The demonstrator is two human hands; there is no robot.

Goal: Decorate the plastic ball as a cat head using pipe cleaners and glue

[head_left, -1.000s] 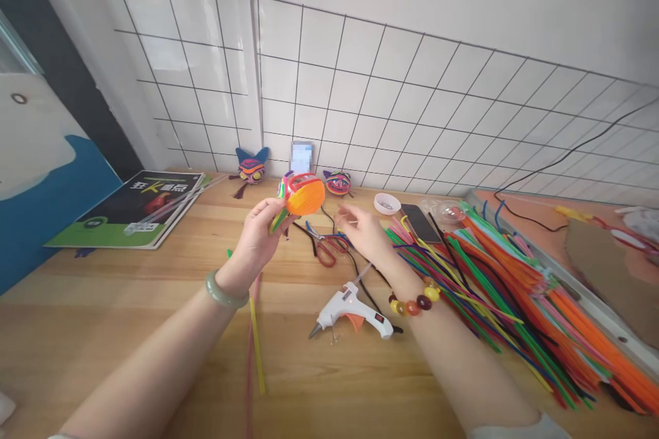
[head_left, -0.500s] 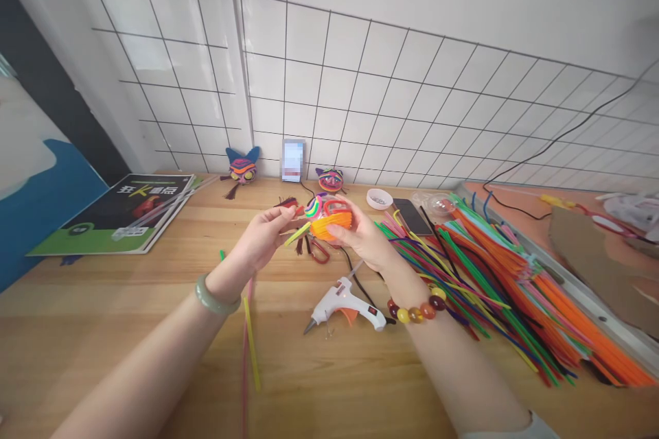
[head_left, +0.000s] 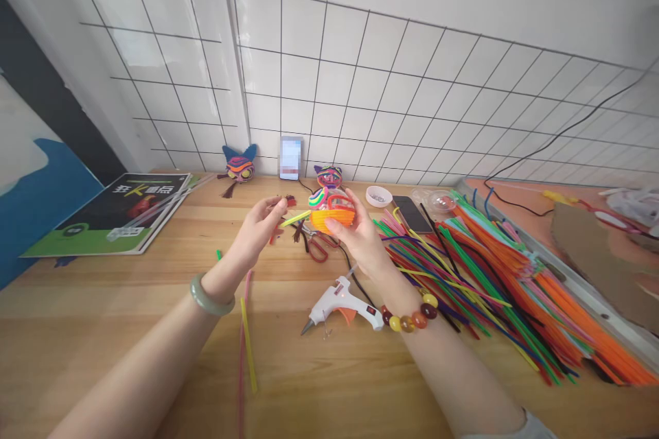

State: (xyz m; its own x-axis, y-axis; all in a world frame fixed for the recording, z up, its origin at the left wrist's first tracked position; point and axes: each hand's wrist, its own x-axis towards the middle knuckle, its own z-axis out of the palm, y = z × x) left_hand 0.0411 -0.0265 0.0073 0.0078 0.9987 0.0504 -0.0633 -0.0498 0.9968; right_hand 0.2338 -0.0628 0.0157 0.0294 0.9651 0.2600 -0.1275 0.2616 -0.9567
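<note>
My right hand [head_left: 363, 240] is wrapped round a small rounded craft piece [head_left: 332, 221], covered in orange coils with a red loop and a rainbow-striped part on top. A yellow pipe cleaner [head_left: 296, 219] sticks out from its left side. Left of the piece and apart from it, my left hand [head_left: 262, 223] has thumb and forefinger pinched together; whatever is between them is too small to make out. Beneath the craft piece lie red-handled scissors [head_left: 318, 252], partly covered. A white glue gun [head_left: 342, 305] rests on the table nearer to me.
Two finished mask-like ornaments [head_left: 239, 164] and a phone [head_left: 291, 158] stand by the wall grid. At right are a white bowl [head_left: 379, 197], a dark phone [head_left: 412, 214] and bundled pipe cleaners [head_left: 515, 274]. A book [head_left: 118, 212] lies left; loose yellow strips [head_left: 248, 346] lie in front.
My left hand has drawn back left from the craft piece, and the red strip seen at its fingertips no longer shows there. My right hand keeps its hold.
</note>
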